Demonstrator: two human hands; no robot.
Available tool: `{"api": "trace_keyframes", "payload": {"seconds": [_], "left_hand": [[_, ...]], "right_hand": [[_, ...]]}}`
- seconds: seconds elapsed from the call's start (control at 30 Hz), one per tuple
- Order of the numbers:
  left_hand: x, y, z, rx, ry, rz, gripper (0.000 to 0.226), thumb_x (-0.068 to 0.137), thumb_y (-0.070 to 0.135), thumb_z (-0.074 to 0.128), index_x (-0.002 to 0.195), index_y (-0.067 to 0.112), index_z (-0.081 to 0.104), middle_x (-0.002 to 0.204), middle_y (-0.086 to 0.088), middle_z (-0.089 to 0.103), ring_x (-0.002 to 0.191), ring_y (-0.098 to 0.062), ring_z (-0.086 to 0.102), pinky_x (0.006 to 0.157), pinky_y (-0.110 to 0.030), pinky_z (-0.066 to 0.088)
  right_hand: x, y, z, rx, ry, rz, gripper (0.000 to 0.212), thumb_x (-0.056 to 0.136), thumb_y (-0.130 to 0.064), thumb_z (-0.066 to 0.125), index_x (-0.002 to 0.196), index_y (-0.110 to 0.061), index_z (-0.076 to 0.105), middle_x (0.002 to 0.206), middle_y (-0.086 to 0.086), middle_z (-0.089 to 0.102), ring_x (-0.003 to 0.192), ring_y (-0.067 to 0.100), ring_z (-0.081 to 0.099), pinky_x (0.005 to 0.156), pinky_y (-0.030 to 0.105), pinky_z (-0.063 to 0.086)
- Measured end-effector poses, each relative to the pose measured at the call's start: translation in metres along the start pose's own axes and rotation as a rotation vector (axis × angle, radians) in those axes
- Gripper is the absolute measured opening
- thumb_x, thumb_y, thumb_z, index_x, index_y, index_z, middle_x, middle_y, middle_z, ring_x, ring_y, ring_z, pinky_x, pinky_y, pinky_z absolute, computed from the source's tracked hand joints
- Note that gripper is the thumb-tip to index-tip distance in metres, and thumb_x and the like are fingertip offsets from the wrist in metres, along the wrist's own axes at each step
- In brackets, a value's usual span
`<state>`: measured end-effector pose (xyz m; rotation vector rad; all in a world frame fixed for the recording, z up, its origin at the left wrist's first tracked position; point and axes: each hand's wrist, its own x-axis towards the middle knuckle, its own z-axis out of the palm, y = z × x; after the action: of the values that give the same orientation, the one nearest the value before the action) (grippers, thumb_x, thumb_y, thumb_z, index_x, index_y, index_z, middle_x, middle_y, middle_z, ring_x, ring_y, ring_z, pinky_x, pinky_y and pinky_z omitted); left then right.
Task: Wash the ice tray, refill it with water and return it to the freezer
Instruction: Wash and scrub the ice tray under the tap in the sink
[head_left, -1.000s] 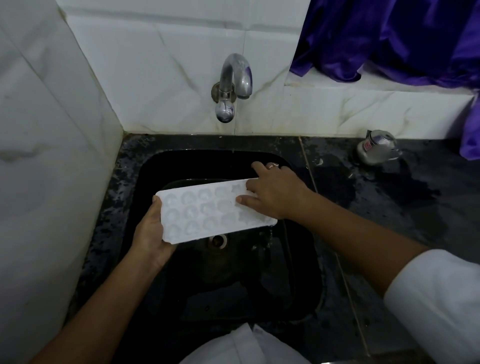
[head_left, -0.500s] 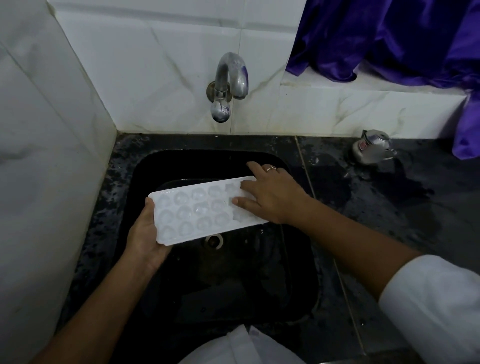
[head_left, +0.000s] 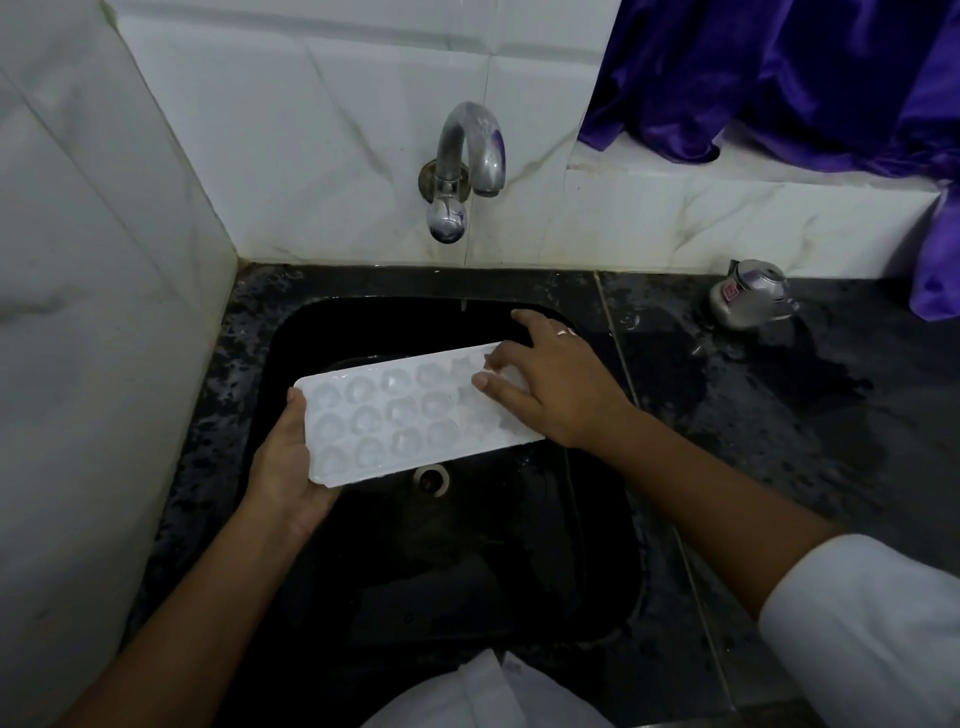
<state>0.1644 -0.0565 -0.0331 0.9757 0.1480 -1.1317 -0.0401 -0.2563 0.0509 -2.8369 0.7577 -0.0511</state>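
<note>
Tray (head_left: 410, 415), white, is being held over the sink (head_left: 597, 571), just above the drain (head_left: 431, 478), cavities facing up in three rows. It is sitting aslant in the view, with its left end nearer the person and its right end farther back. Whether the cavities are holding water or ice cannot be told. Left hand (head_left: 283, 467) is gripping the tray's left short end: the thumb is lying on the top edge, the palm is cupping the end, and the other fingers are hidden beneath. Right hand (head_left: 556, 387) is lying on top of the right end, fingers spread and mostly straight, not wrapping round the tray. The thumb and one fingertip are touching the top face, and one finger is reaching past the far edge over the sink. A ring (head_left: 565, 332) is showing on this hand. Tap (head_left: 467, 166) is projecting from the tiled wall (head_left: 311, 130) directly behind the sink. Counter (head_left: 779, 441), dark and wet-looking, is running to the right. A small metal vessel (head_left: 748, 296) is standing on it against the wall, well apart from the tray. Purple cloth (head_left: 779, 78) is hanging at upper right. A white sleeve (head_left: 872, 623) is covering the right upper arm.
</note>
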Motion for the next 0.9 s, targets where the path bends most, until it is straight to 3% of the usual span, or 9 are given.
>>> {"api": "trace_keyframes", "payload": {"seconds": [0.1, 0.17, 0.5, 0.63, 0.73, 0.9], "left_hand": [[-0.004, -0.001, 0.005, 0.022, 0.009, 0.017, 0.061, 0.107, 0.057, 0.038, 0.143, 0.014, 0.061, 0.135, -0.012, 0.071, 0.118, -0.031, 0.072, 0.078, -0.043, 0.065], [-0.004, -0.002, 0.007, 0.032, 0.015, 0.026, 0.06, 0.108, 0.057, 0.037, 0.14, 0.013, 0.062, 0.132, -0.013, 0.072, 0.115, -0.03, 0.073, 0.076, -0.043, 0.065], [-0.002, -0.003, 0.002, 0.033, -0.003, 0.007, 0.064, 0.107, 0.059, 0.038, 0.145, 0.013, 0.059, 0.138, -0.014, 0.068, 0.123, -0.034, 0.068, 0.083, -0.047, 0.064], [-0.003, -0.004, 0.005, 0.024, -0.004, -0.005, 0.064, 0.106, 0.06, 0.039, 0.145, 0.013, 0.058, 0.14, -0.015, 0.066, 0.125, -0.034, 0.067, 0.083, -0.046, 0.064], [-0.005, -0.003, 0.006, 0.051, 0.044, 0.021, 0.057, 0.107, 0.058, 0.039, 0.135, 0.014, 0.064, 0.13, -0.013, 0.071, 0.116, -0.031, 0.071, 0.076, -0.039, 0.065], [-0.008, -0.007, 0.005, 0.056, 0.018, 0.013, 0.063, 0.107, 0.059, 0.037, 0.142, 0.012, 0.061, 0.135, -0.014, 0.07, 0.119, -0.032, 0.071, 0.079, -0.043, 0.065]], "right_hand": [[-0.003, 0.001, 0.006, -0.046, -0.03, -0.066, 0.066, 0.1, -0.071, 0.034, 0.128, -0.022, 0.068, 0.159, 0.017, 0.04, 0.144, 0.035, 0.04, 0.115, 0.051, 0.038], [-0.003, 0.0, 0.007, 0.04, 0.011, 0.012, 0.061, 0.101, -0.069, 0.035, 0.123, -0.023, 0.07, 0.156, 0.019, 0.043, 0.144, 0.036, 0.041, 0.114, 0.051, 0.04], [-0.003, 0.004, 0.011, -0.031, -0.025, -0.056, 0.068, 0.1, -0.073, 0.032, 0.128, -0.023, 0.067, 0.158, 0.017, 0.041, 0.144, 0.034, 0.042, 0.115, 0.051, 0.039], [-0.001, 0.003, 0.013, 0.077, 0.04, 0.029, 0.063, 0.1, -0.071, 0.033, 0.119, -0.024, 0.071, 0.154, 0.018, 0.045, 0.144, 0.035, 0.043, 0.113, 0.052, 0.04], [-0.002, 0.004, 0.017, 0.029, -0.034, -0.038, 0.072, 0.098, -0.076, 0.031, 0.129, -0.022, 0.067, 0.157, 0.017, 0.042, 0.142, 0.034, 0.044, 0.114, 0.05, 0.04], [0.003, -0.003, 0.013, 0.175, -0.093, 0.134, 0.064, 0.1, -0.073, 0.034, 0.113, -0.025, 0.075, 0.156, 0.016, 0.041, 0.145, 0.036, 0.04, 0.111, 0.049, 0.042]]}}
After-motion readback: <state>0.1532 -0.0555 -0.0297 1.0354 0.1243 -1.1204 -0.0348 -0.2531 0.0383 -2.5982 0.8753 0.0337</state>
